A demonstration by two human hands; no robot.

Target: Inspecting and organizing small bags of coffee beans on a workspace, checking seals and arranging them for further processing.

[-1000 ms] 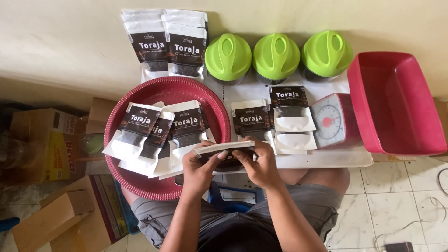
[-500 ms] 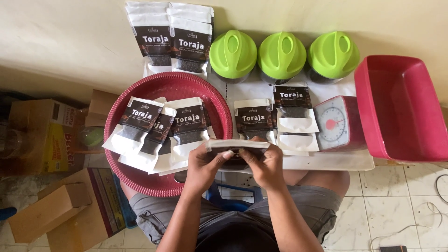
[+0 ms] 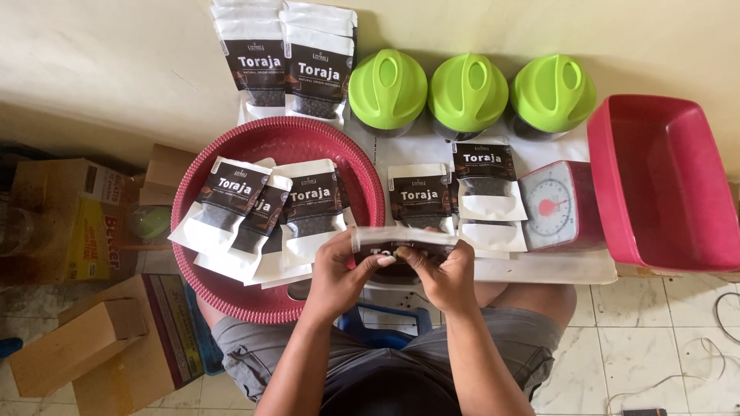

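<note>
Pouch point(image 3: 402, 245): white, flat, dark label panel, pinched along its top edge between left hand point(image 3: 339, 270) and right hand point(image 3: 443, 271), held over the counter point(image 3: 555, 266) edge, slightly higher and nearer the body than half a second ago. Round red ribbed basket point(image 3: 231, 296), left: several matching pouches, overlapped. Three green domed lids point(image 3: 469, 91) behind. Small dial scale point(image 3: 549, 206) beside rectangular red tub point(image 3: 663, 185). Cardboard boxes point(image 3: 69, 347) on floor.

head camera, looking steeply down (nearly overhead), close above table point(image 3: 539, 270)
</note>
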